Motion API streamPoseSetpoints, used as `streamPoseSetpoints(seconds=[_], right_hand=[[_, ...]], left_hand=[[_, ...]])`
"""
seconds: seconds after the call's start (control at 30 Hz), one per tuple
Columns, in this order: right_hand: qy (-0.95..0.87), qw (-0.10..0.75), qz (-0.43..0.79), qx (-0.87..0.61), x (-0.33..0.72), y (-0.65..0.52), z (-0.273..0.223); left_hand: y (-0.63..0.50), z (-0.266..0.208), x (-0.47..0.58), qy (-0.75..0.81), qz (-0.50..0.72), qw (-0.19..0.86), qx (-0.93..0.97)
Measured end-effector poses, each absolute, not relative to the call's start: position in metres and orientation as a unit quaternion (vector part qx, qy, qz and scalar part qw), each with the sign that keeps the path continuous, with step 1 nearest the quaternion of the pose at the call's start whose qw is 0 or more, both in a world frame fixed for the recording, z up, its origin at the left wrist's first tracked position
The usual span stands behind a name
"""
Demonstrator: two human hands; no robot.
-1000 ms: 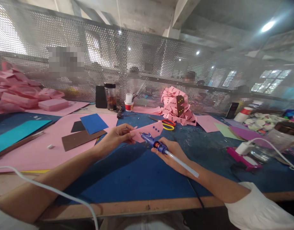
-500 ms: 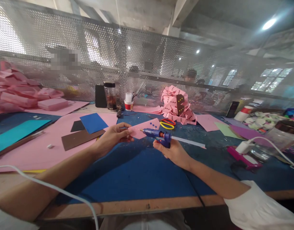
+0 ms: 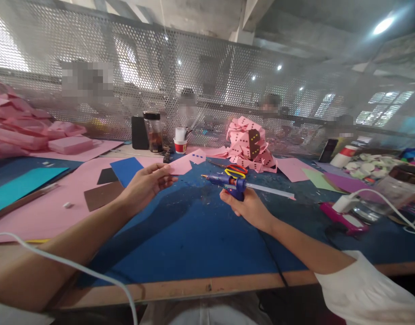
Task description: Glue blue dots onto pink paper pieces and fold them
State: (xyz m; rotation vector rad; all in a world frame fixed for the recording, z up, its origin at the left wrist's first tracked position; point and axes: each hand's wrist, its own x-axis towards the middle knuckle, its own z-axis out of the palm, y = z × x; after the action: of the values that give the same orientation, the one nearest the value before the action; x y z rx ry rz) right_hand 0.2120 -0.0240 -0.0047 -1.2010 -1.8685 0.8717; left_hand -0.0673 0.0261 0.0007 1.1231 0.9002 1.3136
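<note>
The pink paper bit (image 3: 181, 167) is left of the glue gun (image 3: 224, 181) & a bit past it, near the tip but not touching. It's long & runs from the L hand (image 3: 149, 183) out to the R, w/ small blue dots (image 3: 197, 155) on the far end. L fingers pinch its near end, so that hand's closest. R hand (image 3: 250, 208) has its fingers curled round the gun's grip; clear stick (image 3: 270, 190) pokes out the back. Just a gap btwn tip & paper. The scissors (image 3: 229, 168) lie right behind the gun; dotted pink pile (image 3: 240, 145) is farther back. Blue card (image 3: 126, 169) is left of gun, past L hand.
</note>
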Motion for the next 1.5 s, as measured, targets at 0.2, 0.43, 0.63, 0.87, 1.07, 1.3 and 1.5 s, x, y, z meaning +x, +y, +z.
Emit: streamPoseSetpoints(seconds=[0.2,0.43,0.63,0.87,1.07,1.3,1.5], right_hand=[[-0.734,0.364,0.306,-0.485,0.219,-0.021,0.001],[-0.747,0.323,0.291,-0.503,0.226,-0.014,-0.004],[-0.758,0.261,0.272,-0.533,0.230,-0.006,-0.017],[-0.776,0.245,0.241,-0.530,0.230,-0.005,-0.019],[-0.768,0.228,0.243,-0.547,0.231,-0.007,-0.017],[-0.770,0.214,0.240,-0.552,0.232,-0.007,-0.015],[-0.769,0.222,0.243,-0.547,0.232,-0.007,-0.017]], left_hand=[[0.029,0.003,-0.071,0.383,0.574,0.562,0.456],[0.034,0.001,-0.075,0.387,0.591,0.548,0.448],[0.036,0.000,-0.077,0.385,0.597,0.541,0.450],[0.036,-0.001,-0.077,0.390,0.594,0.542,0.449],[0.034,0.000,-0.075,0.392,0.592,0.537,0.455],[0.034,0.000,-0.075,0.397,0.591,0.536,0.454],[0.031,0.002,-0.072,0.398,0.587,0.540,0.454]])
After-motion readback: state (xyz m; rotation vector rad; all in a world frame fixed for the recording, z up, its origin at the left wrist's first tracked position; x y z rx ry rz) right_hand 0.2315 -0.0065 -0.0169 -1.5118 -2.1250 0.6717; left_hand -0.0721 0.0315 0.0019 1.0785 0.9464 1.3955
